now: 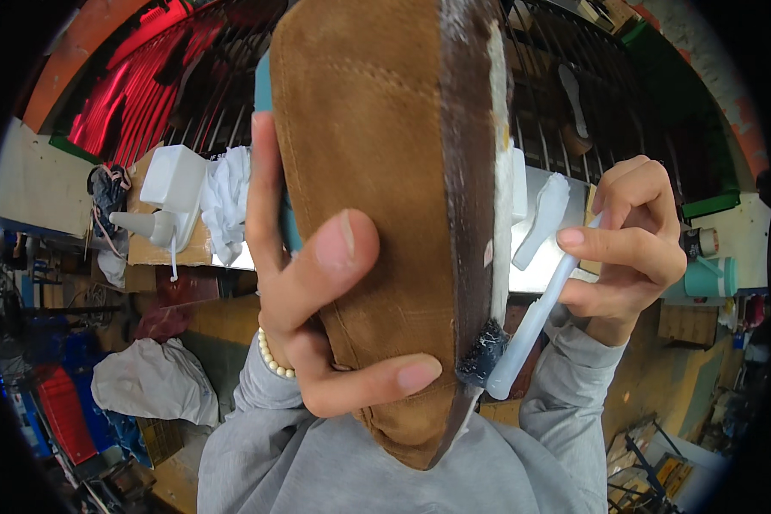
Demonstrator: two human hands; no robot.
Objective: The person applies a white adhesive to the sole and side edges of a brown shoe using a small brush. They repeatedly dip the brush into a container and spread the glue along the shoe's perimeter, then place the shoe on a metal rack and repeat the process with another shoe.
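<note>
The left hand (pixel 317 283) is closed around a brown suede shoe (pixel 368 171) and holds it up close to the camera, in the middle of the picture; the thumb presses on the suede side, the forefinger curls under it near the lower end, and the other fingers go behind the shoe. The shoe stands nearly upright, with one end at the bottom above the grey sweater (pixel 360 471), and its dark sole edge (pixel 471 171) faces to the right, with a white strip along it. A bracelet of pale beads (pixel 272 355) sits on the left wrist. The right hand (pixel 630 240) is closed on the handle of a brush (pixel 531 325), a pale translucent stick which it pinches between thumb and fingers. The dark bristle head (pixel 481 355) of the brush touches the sole edge low on the shoe. Behind the shoe there is a metal shelf (pixel 548 274), and a white shoe-shaped form (pixel 541 218) lies on it just beside the right hand. To the left, a white plastic bottle with a spout (pixel 167 193) stands beside a crumpled white cloth (pixel 227 201). At the far right, a green cup (pixel 709 277) lies on its side. A pale bag (pixel 154 381) lies lower down on the left.
</note>
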